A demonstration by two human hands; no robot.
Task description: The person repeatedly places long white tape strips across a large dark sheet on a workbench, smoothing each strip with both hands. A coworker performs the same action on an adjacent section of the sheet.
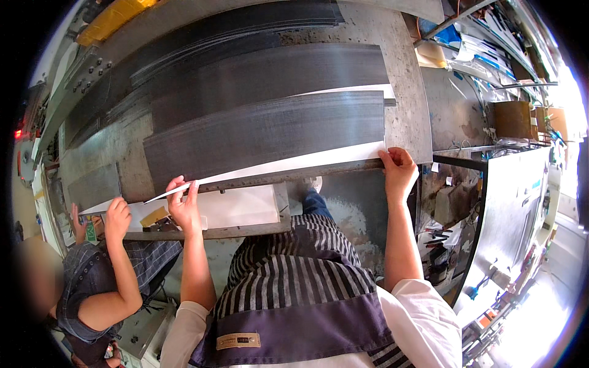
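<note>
A long dark grey sheet (270, 132) with a streaky, slightly shiny surface lies along the near edge of the table. A thin white strip (294, 164) shows along its near side, wider toward the right and tapering to the left. My left hand (186, 211) pinches the strip's left part between thumb and fingers, where its edge lifts and curls. At the far right end, my right hand (399, 176) has thumb and fingertips closed on the strip's corner. Whether the strip is stuck to the dark sheet I cannot tell.
More dark sheets (264, 72) lie stacked farther back on the metal table (412, 116). At left a co-worker's hand (118, 218) holds a smaller white-edged piece. A drawer (245, 205) stands pulled out below the table edge. A dark-framed bench (503, 202) is at right.
</note>
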